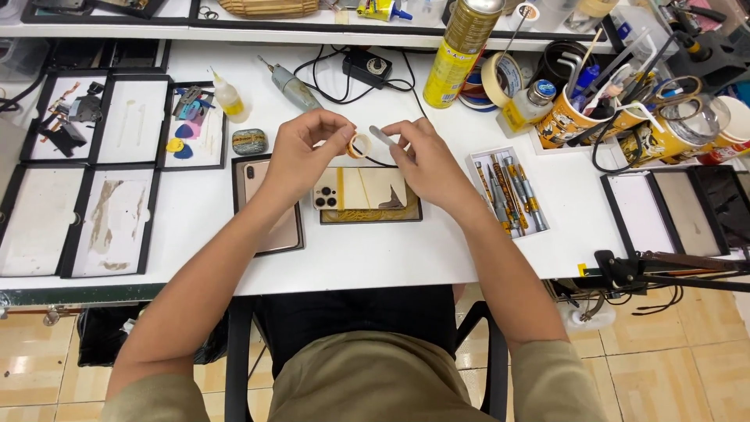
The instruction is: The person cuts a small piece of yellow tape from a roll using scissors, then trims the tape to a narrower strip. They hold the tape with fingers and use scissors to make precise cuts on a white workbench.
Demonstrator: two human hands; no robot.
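Pinching tape roll (359,145) in left hand (301,156), above phone (361,188) at bench centre. Right hand (426,160) gripped tweezers (382,136), tip just beside roll. Best kept roll steady, lifted tape end slowly, low angle. Tray (541,227) at 3 o'clock held screwdrivers (508,191). Cups (566,125) at 1 o'clock held tools. Tray (168,117) at 10 o'clock held picks (178,147).

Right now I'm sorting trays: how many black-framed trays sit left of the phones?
5: three in the back row, two in the front row. More may be hidden past the left edge.
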